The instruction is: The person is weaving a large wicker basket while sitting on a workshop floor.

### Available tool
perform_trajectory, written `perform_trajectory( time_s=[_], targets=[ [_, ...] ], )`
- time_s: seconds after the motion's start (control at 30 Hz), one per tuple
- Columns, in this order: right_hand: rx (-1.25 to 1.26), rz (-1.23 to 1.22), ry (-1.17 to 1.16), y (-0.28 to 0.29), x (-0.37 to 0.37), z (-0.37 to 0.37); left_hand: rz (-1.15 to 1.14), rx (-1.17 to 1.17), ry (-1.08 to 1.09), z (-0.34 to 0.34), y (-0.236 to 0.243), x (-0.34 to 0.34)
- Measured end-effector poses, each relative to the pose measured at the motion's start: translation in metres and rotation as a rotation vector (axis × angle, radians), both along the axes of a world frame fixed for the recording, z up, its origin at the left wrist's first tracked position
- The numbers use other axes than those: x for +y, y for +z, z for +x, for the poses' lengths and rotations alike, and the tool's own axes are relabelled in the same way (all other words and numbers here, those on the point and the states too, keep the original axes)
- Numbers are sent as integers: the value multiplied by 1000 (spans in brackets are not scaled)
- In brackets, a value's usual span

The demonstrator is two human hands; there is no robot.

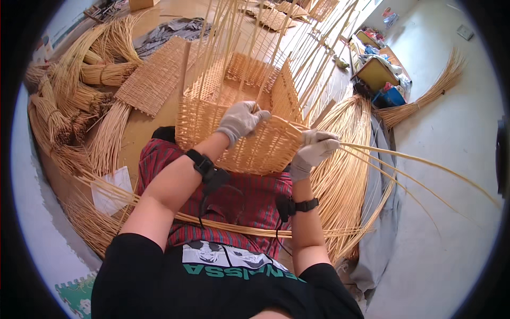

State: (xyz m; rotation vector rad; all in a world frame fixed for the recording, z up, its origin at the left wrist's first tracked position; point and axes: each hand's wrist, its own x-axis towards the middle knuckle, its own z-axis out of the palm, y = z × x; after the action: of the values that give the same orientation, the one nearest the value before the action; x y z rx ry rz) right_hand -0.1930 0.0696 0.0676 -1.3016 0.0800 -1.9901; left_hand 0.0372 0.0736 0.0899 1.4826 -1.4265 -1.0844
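A rectangular wicker basket (241, 151), partly woven, rests on my lap with thin upright rods rising from its walls. My left hand (240, 122), in a pale glove, closes over the near rim, its thumb and fingers pinched by the base of an upright rod. At the basket's near right corner, my gloved right hand (314, 150) grips several long wicker rods (409, 157). From that fist the rods trail off to the right, and their other ends run along the rim toward my left hand. The exact spot under my left fingers is hidden.
Tied wicker bundles (109, 73) lie at the left beside a flat woven panel (159, 74). A large heap of loose rods (340, 186) spreads right of my lap. Further back stand a cluttered table (374, 72) and a blue bucket (393, 97). Rods cross my lap.
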Motion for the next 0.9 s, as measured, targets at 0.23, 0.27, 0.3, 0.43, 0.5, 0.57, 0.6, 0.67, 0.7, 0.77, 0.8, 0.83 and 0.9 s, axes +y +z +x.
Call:
perform_trajectory(
  time_s=[0.23, 0.27, 0.3, 0.43, 0.5, 0.57, 0.6, 0.67, 0.7, 0.77, 0.8, 0.83, 0.9],
  targets=[
    [194, 414, -601, 52, 42, 59, 86, 97, 138, -11, 19, -2],
    [195, 481, -498, 62, 59, 67, 101, 71, 135, -12, 18, 2],
    [156, 582, -402, 73, 62, 63, 140, 121, 125, -12, 17, 5],
    [135, 461, -553, 74, 47, -23, -153, 244, 304, -19, 22, 11],
    [152, 625, -575, 68, 39, -67, -755, 71, 256, -32, 31, 3],
    [247, 802, -535, 68, 37, -91, -746, -62, 92, -57, 34, -3],
    [306, 826, -497, 74, 32, -93, -457, 20, -6, -69, 33, -4],
    [438, 592, -507, 92, 16, -77, 103, 149, -200, -85, 32, -7],
    [489, 446, -616, 105, 1, -63, 101, 117, -174, -90, 31, -7],
    [937, 48, -865, 130, -33, -46, 110, 67, -101, -94, 29, -5],
    [979, 87, -730, 135, -52, -39, 68, 83, -84, -93, 29, -5],
    [1085, 154, -772, 140, -69, -43, 94, 98, -71, -92, 29, -2],
    [1400, 268, -903, 135, -86, -67, 93, 166, -33, -88, 34, -2]
  ],
)
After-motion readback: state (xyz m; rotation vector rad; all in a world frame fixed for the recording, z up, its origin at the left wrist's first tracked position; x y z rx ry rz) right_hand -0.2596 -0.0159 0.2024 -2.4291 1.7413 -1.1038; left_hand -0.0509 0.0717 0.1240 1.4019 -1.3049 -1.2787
